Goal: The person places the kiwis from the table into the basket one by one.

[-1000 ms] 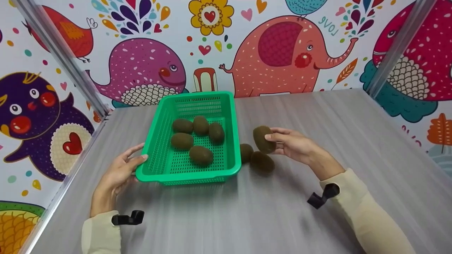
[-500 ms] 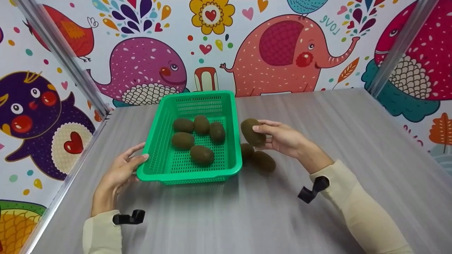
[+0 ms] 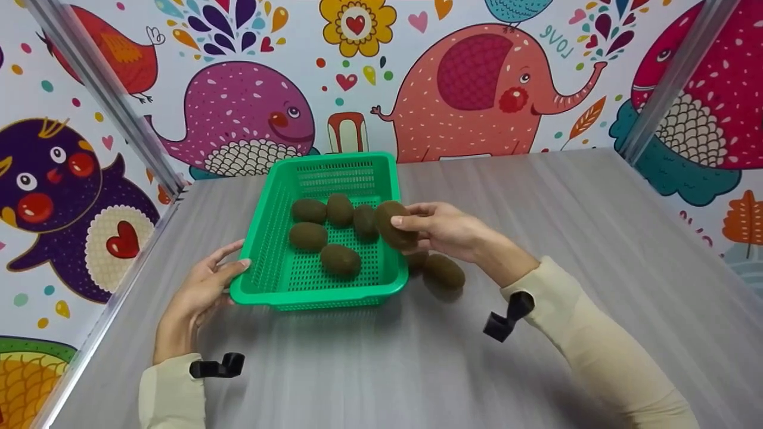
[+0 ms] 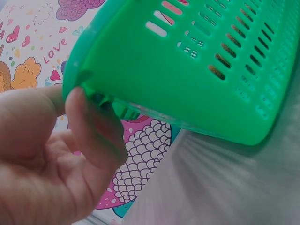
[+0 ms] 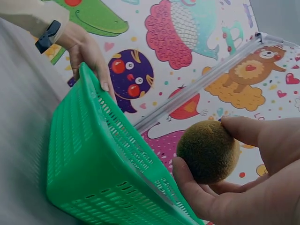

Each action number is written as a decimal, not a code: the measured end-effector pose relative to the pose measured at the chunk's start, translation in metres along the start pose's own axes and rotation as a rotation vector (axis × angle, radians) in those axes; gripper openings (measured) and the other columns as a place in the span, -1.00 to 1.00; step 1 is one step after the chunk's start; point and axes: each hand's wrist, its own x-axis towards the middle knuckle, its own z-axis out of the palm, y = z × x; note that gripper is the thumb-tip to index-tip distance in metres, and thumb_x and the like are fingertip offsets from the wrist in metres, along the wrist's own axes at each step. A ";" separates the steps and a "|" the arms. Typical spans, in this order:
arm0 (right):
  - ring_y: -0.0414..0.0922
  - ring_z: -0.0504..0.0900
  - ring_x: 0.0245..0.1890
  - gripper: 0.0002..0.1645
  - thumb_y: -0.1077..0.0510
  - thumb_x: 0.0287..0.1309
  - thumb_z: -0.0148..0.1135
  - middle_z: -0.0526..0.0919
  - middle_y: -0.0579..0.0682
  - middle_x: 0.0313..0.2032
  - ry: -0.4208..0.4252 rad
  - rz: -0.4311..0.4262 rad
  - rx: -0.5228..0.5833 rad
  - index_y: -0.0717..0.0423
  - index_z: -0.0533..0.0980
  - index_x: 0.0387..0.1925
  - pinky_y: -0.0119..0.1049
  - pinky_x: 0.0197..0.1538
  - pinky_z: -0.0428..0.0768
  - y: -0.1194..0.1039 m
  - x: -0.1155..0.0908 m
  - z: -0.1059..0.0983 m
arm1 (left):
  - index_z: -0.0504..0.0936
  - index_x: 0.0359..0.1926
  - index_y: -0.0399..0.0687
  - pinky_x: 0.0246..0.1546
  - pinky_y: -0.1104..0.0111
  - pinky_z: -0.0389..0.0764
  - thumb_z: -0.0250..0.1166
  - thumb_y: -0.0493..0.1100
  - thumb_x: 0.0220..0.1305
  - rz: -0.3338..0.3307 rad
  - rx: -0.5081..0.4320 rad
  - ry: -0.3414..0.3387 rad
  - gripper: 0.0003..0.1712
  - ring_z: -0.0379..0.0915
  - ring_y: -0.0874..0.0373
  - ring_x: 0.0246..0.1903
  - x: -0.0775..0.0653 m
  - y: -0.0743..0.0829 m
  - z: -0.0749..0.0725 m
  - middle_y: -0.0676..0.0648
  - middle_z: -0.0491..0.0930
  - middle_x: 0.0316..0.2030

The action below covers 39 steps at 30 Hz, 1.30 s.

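Observation:
A green plastic basket [image 3: 334,295] with perforated walls stands on the table, several brown kiwis [image 3: 341,261] lying on its floor. My left hand [image 3: 205,286] grips the basket's left rim near the front corner; in the left wrist view thumb and fingers pinch that rim [image 4: 72,61]. My right hand [image 3: 450,232] holds a kiwi [image 3: 393,225] between thumb and fingers, over the basket's right rim. The right wrist view shows this kiwi [image 5: 208,151] up close, above the basket wall. Outside the basket on the right are two more kiwis [image 3: 444,272], one partly hidden behind the basket's edge.
The grey wood-grain table [image 3: 477,357] extends in front and to the right. Walls with cartoon animal prints [image 3: 465,89] close off the back and sides, with metal posts [image 3: 679,83] at the corners. Each wrist carries a black mount [image 3: 217,366].
My right hand has carried its kiwi leftward, from above the loose kiwis to over the basket's right rim. The left hand and the basket have stayed in place.

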 end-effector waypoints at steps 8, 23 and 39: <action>0.01 0.65 0.13 -0.22 0.07 0.29 0.34 0.55 0.14 0.18 0.008 0.054 -0.060 0.16 0.23 0.41 -0.10 0.34 0.53 -0.002 0.013 0.016 | 0.03 0.57 -0.11 -0.28 0.32 0.76 0.20 -0.03 0.47 0.010 0.005 0.002 -0.18 0.72 0.22 -0.28 0.000 0.000 0.000 0.10 0.69 -0.13; -0.03 0.66 0.06 -0.26 0.16 0.26 0.37 0.59 0.13 0.10 -0.007 0.020 -0.051 0.10 0.30 0.40 -0.05 0.28 0.58 -0.016 0.036 0.038 | 0.00 0.58 -0.10 -0.29 0.33 0.75 0.16 -0.07 0.50 0.019 -0.003 0.003 -0.20 0.71 0.25 -0.29 0.001 -0.001 0.000 0.11 0.67 -0.15; 0.05 0.61 0.20 -0.29 0.13 0.28 0.34 0.60 0.12 0.18 -0.016 0.037 -0.016 0.02 0.34 0.41 -0.01 0.29 0.57 -0.023 0.064 0.050 | 0.00 0.58 -0.10 -0.29 0.37 0.74 0.15 -0.07 0.51 0.028 0.012 0.009 -0.21 0.70 0.28 -0.30 0.000 -0.002 0.000 0.12 0.66 -0.17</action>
